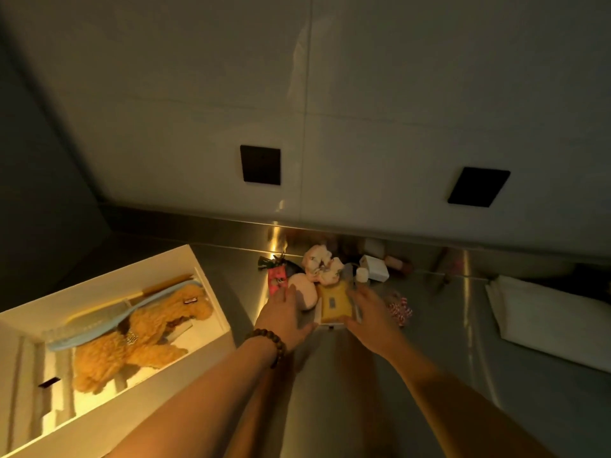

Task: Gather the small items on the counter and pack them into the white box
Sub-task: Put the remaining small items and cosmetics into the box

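Dim stainless counter point(330, 391) runs under a pale wall, and your work sits in the middle of it: a small flat yellow packet point(333, 305) on a white tray or card, lying between your two hands. Your left hand point(287, 317) is spread flat, fingers extended, just beside its left edge and partly over a pink round pad point(305, 292); your right hand point(370, 320) is likewise open at the packet's right edge, neither hand closed on anything yet. Judge the packet light and thin but stiff enough to lift by pinching both long edges together; slide fingertips under, since the steel looks slick. Behind it cluster a floral scrunchie point(322, 264), a small white box-shaped item point(375, 268) and a red-white twine bundle point(400, 310). Well to your left stands the white box point(211, 292), already holding a tan plush toy point(142, 335) and a blue hairbrush point(99, 325).
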Demonstrator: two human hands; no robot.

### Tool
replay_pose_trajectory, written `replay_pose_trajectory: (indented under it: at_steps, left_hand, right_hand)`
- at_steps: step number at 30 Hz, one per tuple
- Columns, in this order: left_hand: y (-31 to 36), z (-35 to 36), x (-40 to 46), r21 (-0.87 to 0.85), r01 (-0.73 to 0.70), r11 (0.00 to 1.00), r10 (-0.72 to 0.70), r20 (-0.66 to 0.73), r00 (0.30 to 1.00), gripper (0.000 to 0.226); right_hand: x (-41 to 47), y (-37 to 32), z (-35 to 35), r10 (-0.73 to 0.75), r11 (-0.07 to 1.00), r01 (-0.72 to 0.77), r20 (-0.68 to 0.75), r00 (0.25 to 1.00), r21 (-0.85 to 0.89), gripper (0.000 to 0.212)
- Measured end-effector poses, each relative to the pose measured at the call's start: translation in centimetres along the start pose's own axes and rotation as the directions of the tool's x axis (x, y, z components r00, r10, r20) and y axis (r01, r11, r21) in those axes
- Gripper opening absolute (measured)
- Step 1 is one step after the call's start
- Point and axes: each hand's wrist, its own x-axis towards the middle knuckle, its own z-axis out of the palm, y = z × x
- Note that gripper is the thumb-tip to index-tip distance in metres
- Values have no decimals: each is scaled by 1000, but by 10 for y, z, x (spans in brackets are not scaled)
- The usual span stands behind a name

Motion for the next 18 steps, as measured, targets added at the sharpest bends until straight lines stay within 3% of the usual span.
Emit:
replay_pose_trajectory:
  at_steps: [7, 12, 18]
  left_hand:
    - [-11, 30, 14, 0, 93, 996, -93, -45, 995, 69]
    - [-17, 37, 22, 25, 103, 994, -100, -113, 989, 64]
    - [-21, 37, 21, 3, 92, 996, -91, -111, 990, 64]
  right_hand:
    - [42, -6, 28, -54, 998, 50, -115, 992, -35, 54]
    - [59, 6, 35, 154, 986, -167, -280, 948, -24, 52]
    - [65, 19, 37, 280, 960, -272, -274, 920, 71, 40]
